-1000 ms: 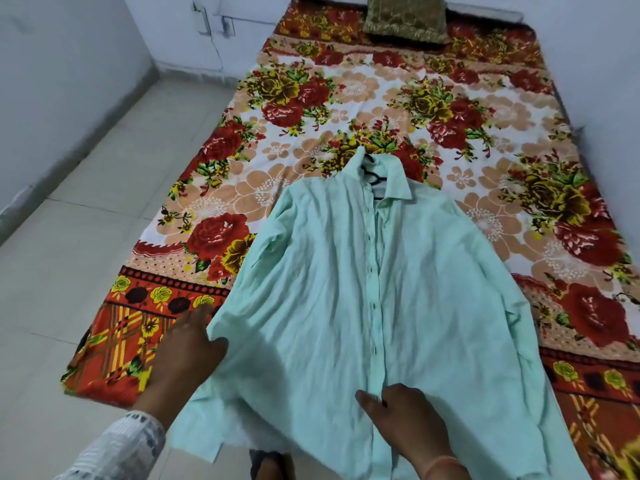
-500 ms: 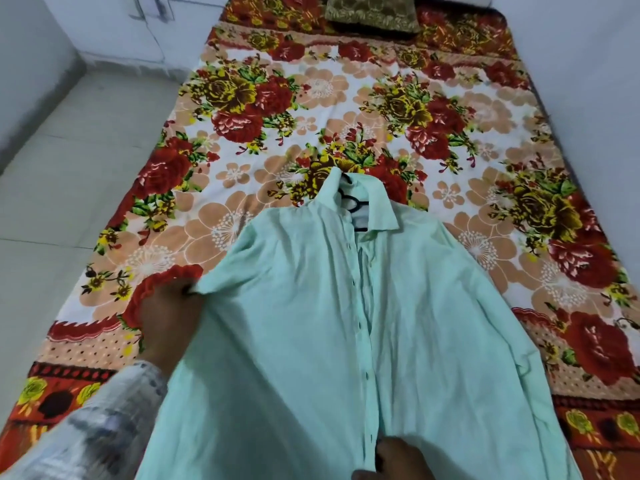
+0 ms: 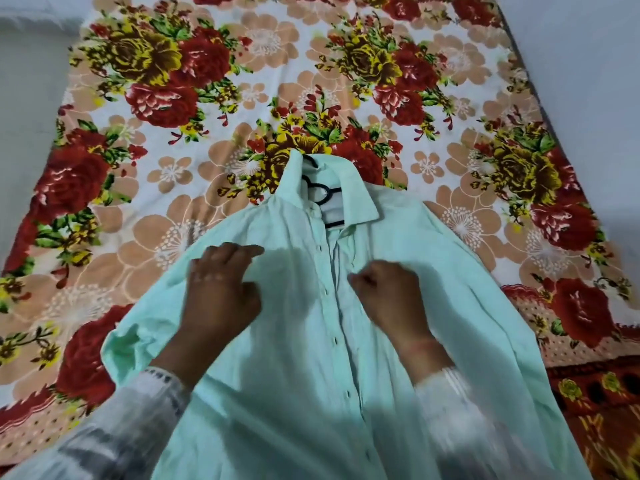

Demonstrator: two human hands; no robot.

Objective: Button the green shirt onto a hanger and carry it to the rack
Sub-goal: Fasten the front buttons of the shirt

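Note:
The pale green shirt [image 3: 294, 382] lies face up on the flowered bedspread [image 3: 166, 188], collar away from me, its front placket with dark buttons running down the middle. A black hanger [image 3: 320, 195] shows inside the open collar; the rest of it is hidden under the cloth. My left hand [image 3: 221, 292] rests palm down on the shirt's left chest, fingers bent near the shoulder. My right hand [image 3: 388, 296] is curled just right of the placket, fingertips pinched at the edge of the cloth below the collar.
The bedspread covers a low mattress that fills most of the view. Grey tiled floor [image 3: 24, 98] runs along the left side and a pale wall [image 3: 602, 71] along the right. The shirt's left sleeve [image 3: 138, 337] is bunched near my left forearm.
Both hands moved up from the shirt's hem and side to its chest, near the collar. My view has come closer and tilted further down onto the shirt.

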